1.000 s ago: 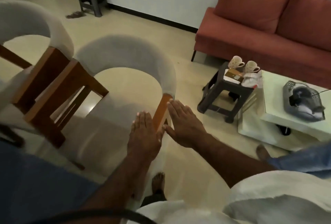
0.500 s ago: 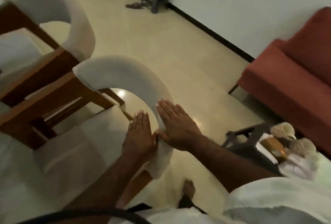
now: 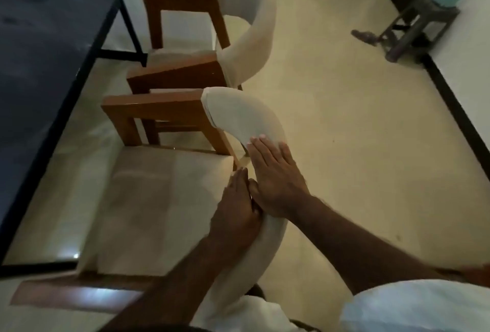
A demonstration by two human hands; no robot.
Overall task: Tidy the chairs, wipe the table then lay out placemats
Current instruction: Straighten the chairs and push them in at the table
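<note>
My right hand (image 3: 275, 180) lies flat on the outer curve of the padded backrest (image 3: 238, 117), fingers straight and spread, curling round nothing; my left hand (image 3: 236, 209) is pressed against the inner face of the same pad, fingers straight as far as I can see, its thumb touching the right thumb; so the pad is squeezed between two flat palms, not gripped.

The backrest belongs to the near chair (image 3: 159, 199), which faces the table (image 3: 39, 53), its seat front running under the table edge; its wooden arm (image 3: 153, 105) sits just beside the arm of the far chair (image 3: 249, 26), and I cannot tell whether the two touch; the far chair stands at a slight angle near the table leg (image 3: 130, 26). A small stool (image 3: 421, 21) stands well apart by the wall.

I judge this as the chair-tidying step, with wiping and placemats not yet begun.

The risks as I see them: flat palms on smooth fabric may slide, so a push could slip off the curve and leave the chair where it is; pushing from one end of the backrest may swing the chair, driving its wooden arm into the far chair; a hard shove could knock that arm against the table frame; the legs may also drag on the polished floor (image 3: 344, 132).
</note>
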